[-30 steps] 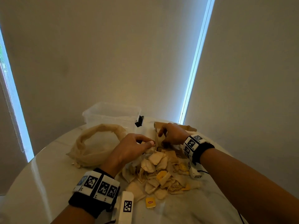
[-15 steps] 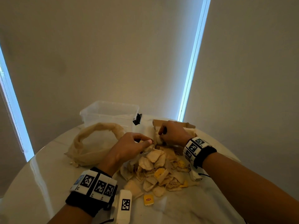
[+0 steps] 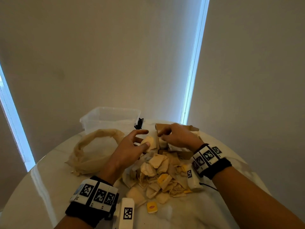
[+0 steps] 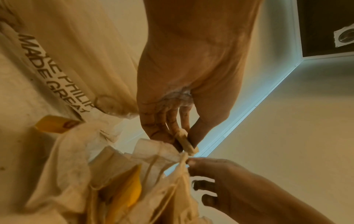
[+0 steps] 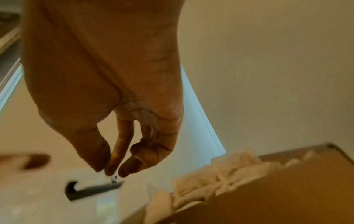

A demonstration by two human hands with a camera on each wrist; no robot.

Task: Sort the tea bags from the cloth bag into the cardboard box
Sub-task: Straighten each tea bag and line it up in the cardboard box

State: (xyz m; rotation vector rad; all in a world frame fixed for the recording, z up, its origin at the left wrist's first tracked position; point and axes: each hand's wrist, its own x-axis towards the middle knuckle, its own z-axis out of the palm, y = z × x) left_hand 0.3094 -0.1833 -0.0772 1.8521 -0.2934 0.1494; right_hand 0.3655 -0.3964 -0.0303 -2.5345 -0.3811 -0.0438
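Observation:
A pile of pale tea bags (image 3: 159,174) with yellow tags lies on the white table (image 3: 49,187). My left hand (image 3: 145,138) pinches one tea bag (image 3: 150,142) between thumb and fingers, raised beside the cardboard box (image 3: 192,128). The left wrist view shows the same tea bag (image 4: 185,141) pinched in my left hand (image 4: 184,136). My right hand (image 3: 162,136) hovers over the box's near-left corner, close to the left hand. In the right wrist view my right hand (image 5: 110,170) pinches a tiny bit of thread. Tea bags (image 5: 220,174) stand inside the box (image 5: 287,189). The cloth bag (image 3: 92,149) lies slack at the left.
A clear plastic tub (image 3: 110,119) stands at the back of the table, with a black clip (image 3: 138,123) beside it. One loose yellow tag (image 3: 151,207) lies near the table's front edge. Roller blinds hang close behind the table.
My left hand has lifted a tea bag off the pile's far edge up beside the box. My right hand has come up from the box toward the left hand.

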